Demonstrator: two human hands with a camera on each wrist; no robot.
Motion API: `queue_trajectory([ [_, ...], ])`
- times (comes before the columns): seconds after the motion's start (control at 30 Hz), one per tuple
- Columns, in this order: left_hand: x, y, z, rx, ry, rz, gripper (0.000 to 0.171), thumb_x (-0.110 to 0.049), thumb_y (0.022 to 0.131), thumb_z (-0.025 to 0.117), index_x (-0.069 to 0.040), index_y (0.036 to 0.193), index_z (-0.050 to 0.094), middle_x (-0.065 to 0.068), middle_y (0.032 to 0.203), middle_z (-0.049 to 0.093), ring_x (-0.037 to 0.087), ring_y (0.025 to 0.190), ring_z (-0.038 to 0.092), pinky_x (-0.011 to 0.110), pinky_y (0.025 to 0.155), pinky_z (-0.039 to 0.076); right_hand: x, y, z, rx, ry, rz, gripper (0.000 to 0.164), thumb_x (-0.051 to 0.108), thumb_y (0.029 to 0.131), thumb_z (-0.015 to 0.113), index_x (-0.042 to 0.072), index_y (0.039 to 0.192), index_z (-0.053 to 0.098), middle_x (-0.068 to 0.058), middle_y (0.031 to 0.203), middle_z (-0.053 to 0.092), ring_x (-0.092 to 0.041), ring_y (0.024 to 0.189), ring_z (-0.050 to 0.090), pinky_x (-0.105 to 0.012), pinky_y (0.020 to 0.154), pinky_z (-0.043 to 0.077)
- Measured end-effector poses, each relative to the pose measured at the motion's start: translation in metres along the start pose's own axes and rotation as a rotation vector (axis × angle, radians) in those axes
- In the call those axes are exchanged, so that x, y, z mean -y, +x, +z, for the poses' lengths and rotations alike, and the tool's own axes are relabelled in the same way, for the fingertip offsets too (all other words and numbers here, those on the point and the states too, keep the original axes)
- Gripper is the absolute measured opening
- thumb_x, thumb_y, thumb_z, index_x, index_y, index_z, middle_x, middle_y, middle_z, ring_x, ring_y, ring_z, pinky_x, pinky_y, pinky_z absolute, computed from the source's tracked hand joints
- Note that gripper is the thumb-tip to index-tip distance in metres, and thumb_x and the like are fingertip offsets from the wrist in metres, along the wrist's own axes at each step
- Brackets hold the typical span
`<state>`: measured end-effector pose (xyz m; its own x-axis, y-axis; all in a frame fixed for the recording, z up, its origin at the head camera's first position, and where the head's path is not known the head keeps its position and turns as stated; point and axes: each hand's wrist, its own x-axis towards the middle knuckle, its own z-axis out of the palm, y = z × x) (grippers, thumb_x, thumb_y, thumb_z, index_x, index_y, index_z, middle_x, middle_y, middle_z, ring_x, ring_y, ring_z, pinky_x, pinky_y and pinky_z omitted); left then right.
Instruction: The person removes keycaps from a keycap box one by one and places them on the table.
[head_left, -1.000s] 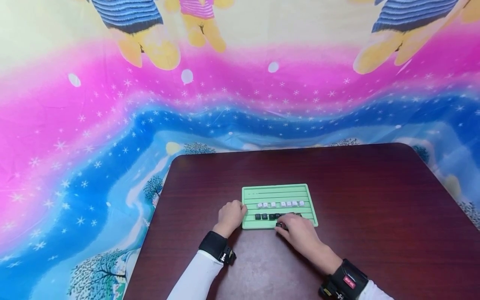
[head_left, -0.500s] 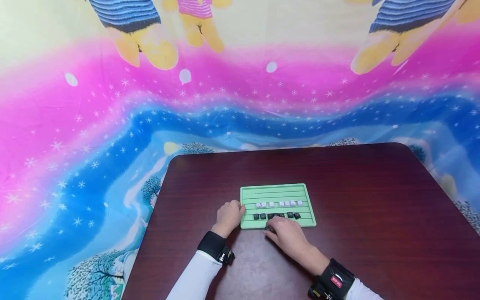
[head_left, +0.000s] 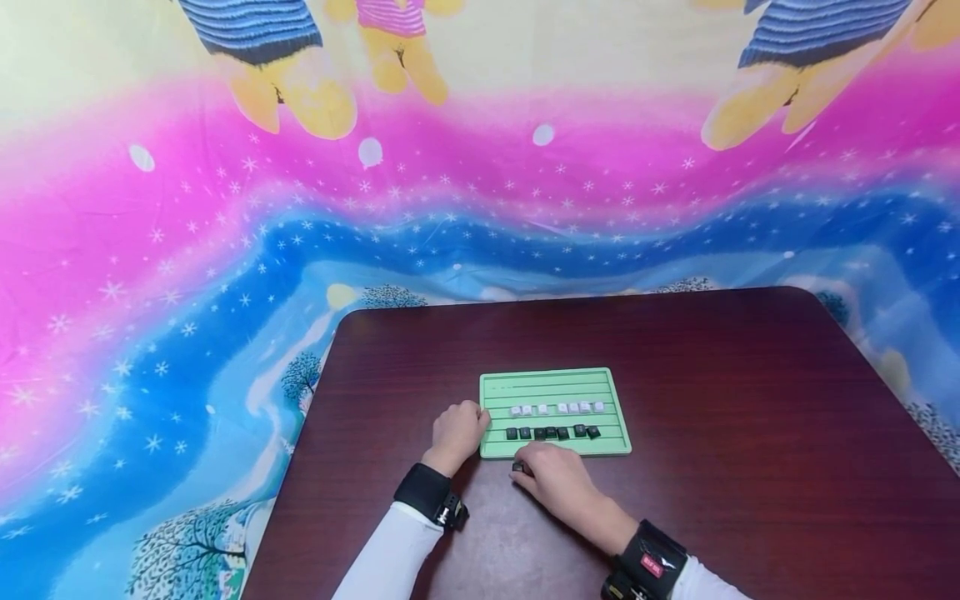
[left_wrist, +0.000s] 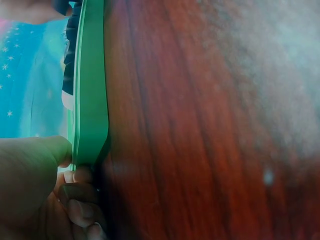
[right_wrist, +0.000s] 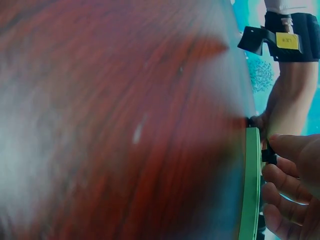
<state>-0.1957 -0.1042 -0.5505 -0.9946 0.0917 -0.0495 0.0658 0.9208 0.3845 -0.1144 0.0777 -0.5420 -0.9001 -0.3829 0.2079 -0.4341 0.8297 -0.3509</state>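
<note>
My left hand [head_left: 457, 432] holds the left edge of a light green ridged tray [head_left: 555, 452]; in the left wrist view its thumb lies at the rim and its fingers curl at the tray's corner. My right hand [head_left: 558, 482] pinches a small black keycap [head_left: 517, 467] between thumb and fingers, just in front of the tray's near edge. The same keycap [right_wrist: 269, 156] shows dark at the fingertips in the right wrist view. On the tray stand a row of black keycaps [head_left: 551, 433] and, behind it, a row of white keycaps [head_left: 573, 408] with small gaps.
The tray lies on a dark red-brown wooden table [head_left: 712, 400] with rounded far corners. Behind the table hangs a colourful printed cloth [head_left: 480, 192]. Both wrists wear black bands [head_left: 654, 560] with small cameras.
My right hand has moved left and a little nearer with the black keycap, uncovering the row of black keycaps on the tray. The left hand stays at the tray's edge.
</note>
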Motion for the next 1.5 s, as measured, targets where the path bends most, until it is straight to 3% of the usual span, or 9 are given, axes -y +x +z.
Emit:
queue_trajectory([
  [0.3,0.0,-0.001,-0.001,-0.017,-0.002,0.01,0.048,-0.027,0.099,0.054,-0.02,0.055,0.034,-0.005,0.053,0.029,0.015,0.049,0.039,0.031,0.05,0.032,0.009,0.003,0.01,0.037,0.02,-0.056,0.013,0.034,0.087,0.077,0.022,0.086,0.07,0.013,0.073,0.059,-0.001,0.063,0.051,-0.022,0.055,0.039],
  [0.47,-0.001,-0.001,-0.003,0.009,-0.01,0.001,0.049,-0.027,0.1,0.053,-0.02,0.055,0.034,-0.006,0.052,0.026,0.015,0.047,0.035,0.03,0.05,0.029,0.013,0.005,0.013,0.059,0.023,-0.061,0.015,0.033,0.087,0.077,0.022,0.082,0.068,0.013,0.071,0.055,-0.001,0.061,0.048,-0.023,0.054,0.036],
  [0.63,-0.002,-0.001,-0.003,0.001,-0.006,0.003,0.048,-0.026,0.099,0.053,-0.02,0.055,0.035,-0.005,0.052,0.028,0.015,0.049,0.039,0.031,0.05,0.031,0.017,0.007,0.015,0.072,0.022,-0.068,0.015,0.032,0.087,0.077,0.021,0.082,0.069,0.013,0.072,0.057,-0.002,0.061,0.049,-0.023,0.054,0.036],
  [1.5,-0.001,-0.001,-0.002,0.012,-0.026,-0.008,0.049,-0.027,0.1,0.052,-0.02,0.055,0.034,-0.006,0.052,0.026,0.015,0.046,0.033,0.029,0.049,0.027,0.02,0.011,0.024,0.063,0.01,-0.087,0.015,0.032,0.087,0.076,0.022,0.081,0.068,0.011,0.071,0.057,-0.004,0.06,0.051,-0.024,0.052,0.036],
])
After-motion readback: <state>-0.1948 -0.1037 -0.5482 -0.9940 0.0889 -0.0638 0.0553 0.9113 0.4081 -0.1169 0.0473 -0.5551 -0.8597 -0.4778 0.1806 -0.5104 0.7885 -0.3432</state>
